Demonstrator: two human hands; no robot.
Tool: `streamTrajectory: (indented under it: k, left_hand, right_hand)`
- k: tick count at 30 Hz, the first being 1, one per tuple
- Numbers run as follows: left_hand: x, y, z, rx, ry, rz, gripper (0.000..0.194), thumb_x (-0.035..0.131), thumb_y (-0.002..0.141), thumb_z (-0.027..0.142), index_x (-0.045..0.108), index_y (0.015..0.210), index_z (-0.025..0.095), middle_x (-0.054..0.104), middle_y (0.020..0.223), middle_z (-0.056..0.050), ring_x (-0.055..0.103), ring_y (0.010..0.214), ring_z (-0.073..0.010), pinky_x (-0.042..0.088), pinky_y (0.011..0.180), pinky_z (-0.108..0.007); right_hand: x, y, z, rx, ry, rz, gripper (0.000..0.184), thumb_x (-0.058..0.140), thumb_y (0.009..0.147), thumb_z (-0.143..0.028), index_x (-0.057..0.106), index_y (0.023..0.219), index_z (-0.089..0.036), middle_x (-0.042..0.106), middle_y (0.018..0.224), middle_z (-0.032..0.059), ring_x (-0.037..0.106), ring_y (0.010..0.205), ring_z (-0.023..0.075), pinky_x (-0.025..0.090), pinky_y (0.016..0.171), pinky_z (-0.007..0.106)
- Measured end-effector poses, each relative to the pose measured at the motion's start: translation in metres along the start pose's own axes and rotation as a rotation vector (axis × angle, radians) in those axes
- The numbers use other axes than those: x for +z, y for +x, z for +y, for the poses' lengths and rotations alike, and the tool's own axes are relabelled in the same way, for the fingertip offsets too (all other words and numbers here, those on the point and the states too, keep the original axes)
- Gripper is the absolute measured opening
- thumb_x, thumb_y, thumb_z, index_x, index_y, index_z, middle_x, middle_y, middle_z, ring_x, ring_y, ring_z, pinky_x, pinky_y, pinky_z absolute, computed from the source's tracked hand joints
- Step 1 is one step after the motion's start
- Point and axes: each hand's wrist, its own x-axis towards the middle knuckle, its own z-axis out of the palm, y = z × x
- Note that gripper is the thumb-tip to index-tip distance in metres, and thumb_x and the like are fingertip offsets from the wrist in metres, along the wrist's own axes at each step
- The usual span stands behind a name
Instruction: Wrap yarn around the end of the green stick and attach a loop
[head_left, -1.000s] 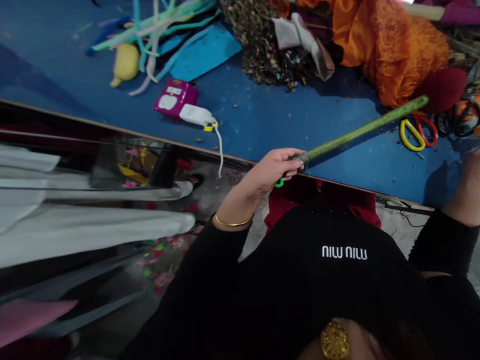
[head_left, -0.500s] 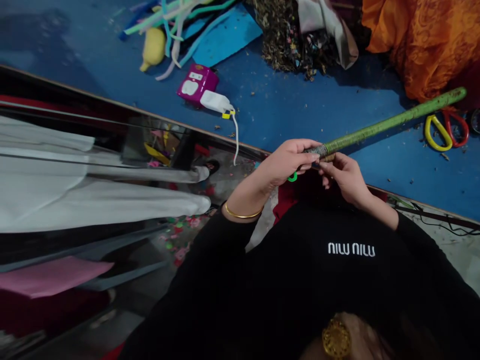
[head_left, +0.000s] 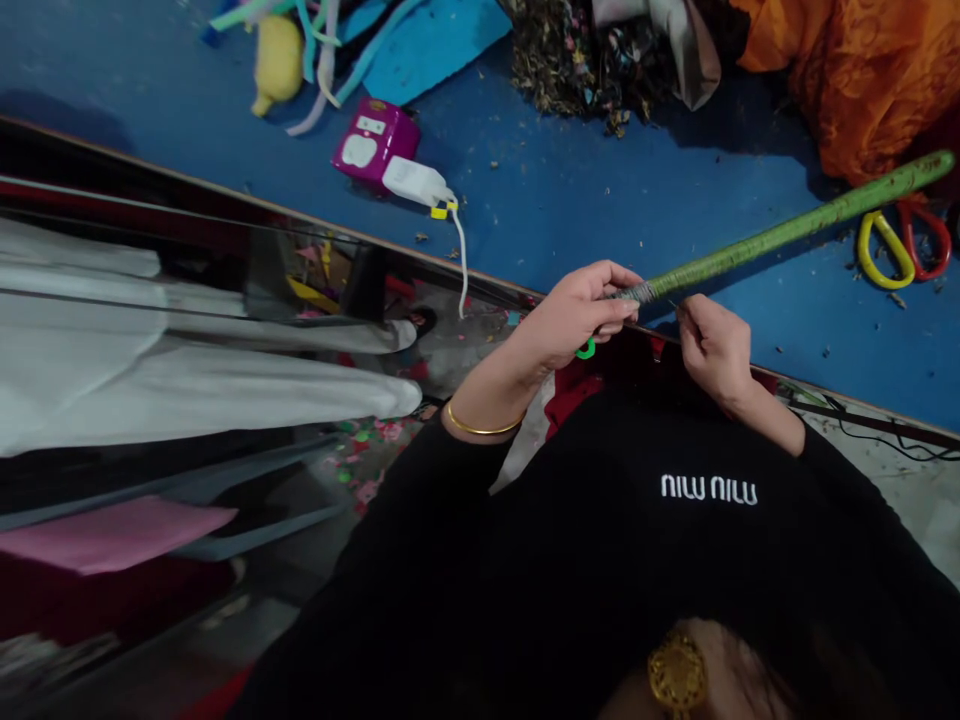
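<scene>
A long green stick [head_left: 795, 220] slants up to the right over the table, its near end bound with greyish windings. My left hand [head_left: 589, 310] is closed around that bound end, at the table's front edge. Below the left fingers a small bright green loop [head_left: 586, 348] pokes out; what it belongs to is hidden by the hand. Just right of the bound part, my right hand [head_left: 712, 345] is closed with fingertips pinched, slightly apart from the stick. A very thin strand seems to run between them, too fine to be sure of.
On the blue table [head_left: 555, 220] lie scissors with yellow and red handles [head_left: 885, 250], a purple box with a white plug and cable [head_left: 375, 145], a yellow object [head_left: 277, 60], blue sheet [head_left: 442, 45], dried plant matter [head_left: 559, 60] and orange cloth [head_left: 885, 90]. White fabric [head_left: 210, 380] hangs at left.
My right hand came from the far right to the stick's bound end, then drew a little away to the right. The left hand kept its hold. The view shifted somewhat.
</scene>
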Motion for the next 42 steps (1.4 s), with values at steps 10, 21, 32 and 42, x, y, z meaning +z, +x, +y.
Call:
streamTrajectory:
  k: [10, 21, 32, 42]
  left_hand:
    - [-0.002, 0.01, -0.011, 0.047, 0.112, 0.149, 0.017, 0.06, 0.086, 0.006, 0.063, 0.101, 0.014, 0.061, 0.071, 0.003, 0.041, 0.049, -0.0032, 0.032, 0.049, -0.016]
    - [-0.004, 0.012, -0.008, -0.024, -0.059, 0.001, 0.027, 0.065, 0.083, 0.005, 0.07, 0.11, 0.009, 0.056, 0.066, 0.003, 0.033, 0.044, -0.0017, 0.021, 0.046, -0.018]
    - [0.005, 0.011, -0.018, 0.017, -0.049, 0.102, 0.027, 0.063, 0.084, 0.002, 0.059, 0.107, 0.015, 0.058, 0.068, 0.006, 0.04, 0.045, -0.0029, 0.027, 0.046, -0.016]
    - [0.008, 0.005, -0.015, 0.105, 0.111, 0.139, 0.018, 0.06, 0.084, 0.004, 0.054, 0.093, 0.019, 0.056, 0.067, 0.006, 0.043, 0.051, -0.0051, 0.032, 0.051, -0.019]
  right_hand:
    - [-0.007, -0.01, -0.005, -0.291, -0.044, 0.007, 0.026, 0.045, 0.096, -0.009, 0.049, 0.073, -0.02, 0.045, 0.063, -0.0018, 0.037, 0.057, 0.0114, 0.03, 0.058, 0.028]
    - [0.004, 0.008, 0.001, -0.289, 0.406, -0.059, 0.017, 0.049, 0.105, -0.02, 0.063, 0.097, -0.021, 0.071, 0.106, 0.008, 0.068, 0.099, 0.0162, 0.056, 0.086, 0.032]
    - [0.003, 0.01, 0.002, -0.586, 0.066, 0.0, 0.02, 0.042, 0.105, -0.012, 0.059, 0.098, -0.019, 0.066, 0.098, 0.0073, 0.057, 0.09, 0.017, 0.047, 0.079, 0.032]
    - [-0.022, 0.064, 0.001, -0.402, 0.012, -0.117, 0.03, 0.038, 0.109, -0.03, 0.062, 0.093, -0.023, 0.072, 0.099, 0.0048, 0.067, 0.096, 0.0188, 0.049, 0.089, 0.039]
